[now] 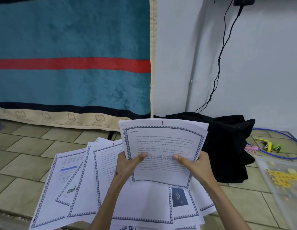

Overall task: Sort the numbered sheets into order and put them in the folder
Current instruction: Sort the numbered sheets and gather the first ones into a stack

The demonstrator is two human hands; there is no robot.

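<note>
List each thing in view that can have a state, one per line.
Sheet 1 stack: held up in both hands, number 1 on top.
Left hand: gripping the stack's left edge.
Right hand: gripping its right edge.
Sheet 6: on the floor, fanned among loose sheets.
Sheet 12: on the floor, leftmost.
Clear folder: lying flat at right.

Two hands are seen, the left hand (127, 165) and the right hand (196, 165). One small stack of sheets (162, 151), topped by the sheet numbered 1, is counted between them; how many it contains cannot be told. On the floor, numbers can be read on two loose sheets: one marked 6 (104, 171) and one marked 12 (61, 183). One clear folder (283, 180) is counted, and one black bag (227, 146).
</note>
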